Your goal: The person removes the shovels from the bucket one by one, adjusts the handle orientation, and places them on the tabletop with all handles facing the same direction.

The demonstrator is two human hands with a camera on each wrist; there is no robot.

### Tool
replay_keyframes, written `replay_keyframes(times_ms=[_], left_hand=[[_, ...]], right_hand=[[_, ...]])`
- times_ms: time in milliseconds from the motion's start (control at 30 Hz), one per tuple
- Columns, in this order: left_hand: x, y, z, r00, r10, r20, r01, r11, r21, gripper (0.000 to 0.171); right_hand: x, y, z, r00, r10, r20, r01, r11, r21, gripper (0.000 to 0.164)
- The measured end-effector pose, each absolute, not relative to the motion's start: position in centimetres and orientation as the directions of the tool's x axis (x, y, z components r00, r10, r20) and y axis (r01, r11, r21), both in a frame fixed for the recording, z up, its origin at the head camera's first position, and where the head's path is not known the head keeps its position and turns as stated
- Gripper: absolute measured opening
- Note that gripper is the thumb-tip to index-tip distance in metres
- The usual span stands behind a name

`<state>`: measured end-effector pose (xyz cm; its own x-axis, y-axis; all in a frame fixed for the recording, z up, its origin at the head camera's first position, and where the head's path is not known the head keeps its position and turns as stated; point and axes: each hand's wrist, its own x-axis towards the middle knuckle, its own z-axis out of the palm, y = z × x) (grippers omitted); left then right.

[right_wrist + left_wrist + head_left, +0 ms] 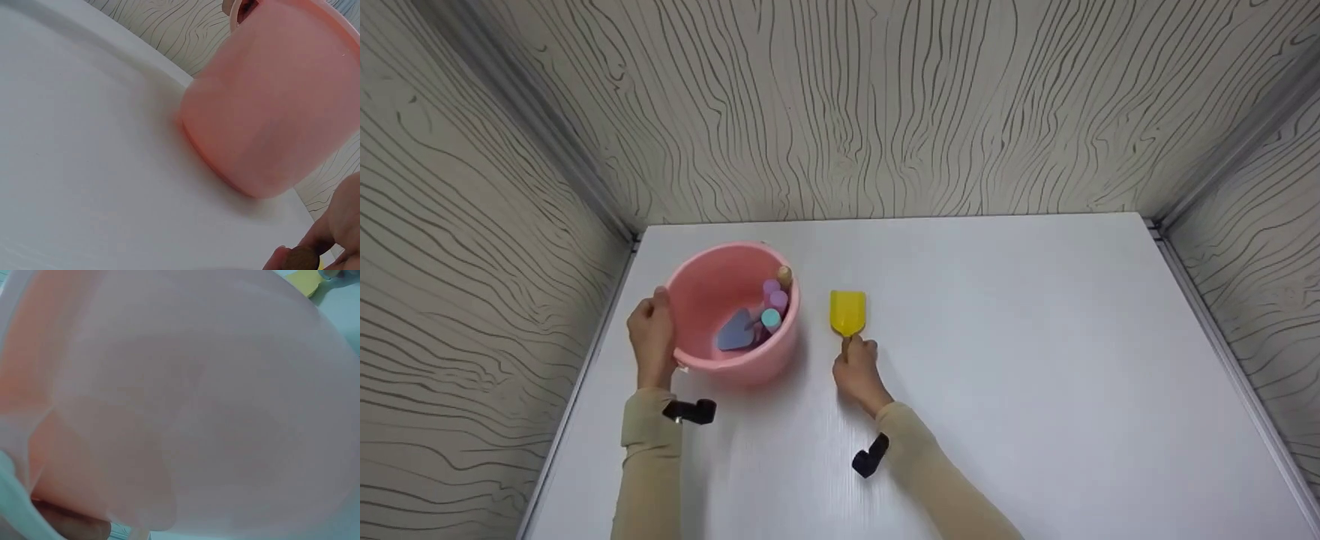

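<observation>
In the head view, my left hand (652, 336) grips the rim of a pink bucket (757, 367) at its left side. The bucket leans, its mouth turned toward the camera. Inside lie a blue-grey toy trowel (736, 331) and several rod-like handles, among them a teal-tipped handle (771, 320) and a wooden-ended handle (784, 277). To the bucket's right, my right hand (861, 377) holds a small yellow toy shovel (848, 311) by its handle, blade pointing away. The right wrist view shows the round brown handle end (301, 259) between my fingers. Bucket wall (185, 399) fills most of the left wrist view.
Both hands work over a white table (1020, 352). Wood-grain patterned panels (840, 112) stand behind it and on both sides, with grey metal posts at the corners. A small black wrist mount (690, 411) sits at each cuff.
</observation>
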<state>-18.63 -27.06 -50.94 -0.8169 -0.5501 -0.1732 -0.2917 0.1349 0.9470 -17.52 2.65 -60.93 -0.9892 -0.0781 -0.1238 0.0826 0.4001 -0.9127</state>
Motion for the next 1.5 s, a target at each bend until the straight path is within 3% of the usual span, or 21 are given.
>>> replay_keyframes(times_ms=[233, 567, 867, 1167, 1500], left_hand=[[-18.7, -26.9, -50.7, -0.819, -0.544, -0.182, -0.290, 0.120, 0.950, 0.049], [-18.7, -27.1, -50.5, -0.816, -0.542, -0.201, -0.304, 0.106, 0.947, 0.049], [-18.7, -27.1, -50.4, -0.817, -0.540, -0.203, -0.305, 0.107, 0.946, 0.049], [-18.8, -27.0, -50.6, -0.806, -0.569, -0.164, -0.287, 0.134, 0.949, 0.048], [-18.6, -27.3, -51.0, -0.819, -0.541, -0.192, -0.303, 0.122, 0.945, 0.050]], right_hand=[[-17.2, 2.1, -61.0, -0.997, -0.059, -0.048, 0.017, 0.435, -0.900, 0.023], [-17.2, 1.8, -61.0, -0.999, -0.037, 0.034, -0.047, 0.458, -0.888, 0.002], [-17.4, 2.2, -60.7, -0.987, -0.110, -0.116, 0.049, 0.481, -0.876, 0.012], [-17.0, 2.5, -60.5, -0.977, -0.115, -0.181, 0.068, 0.634, -0.770, 0.038], [-16.9, 2.8, -60.9, -0.973, -0.141, -0.184, 0.049, 0.652, -0.757, 0.031]])
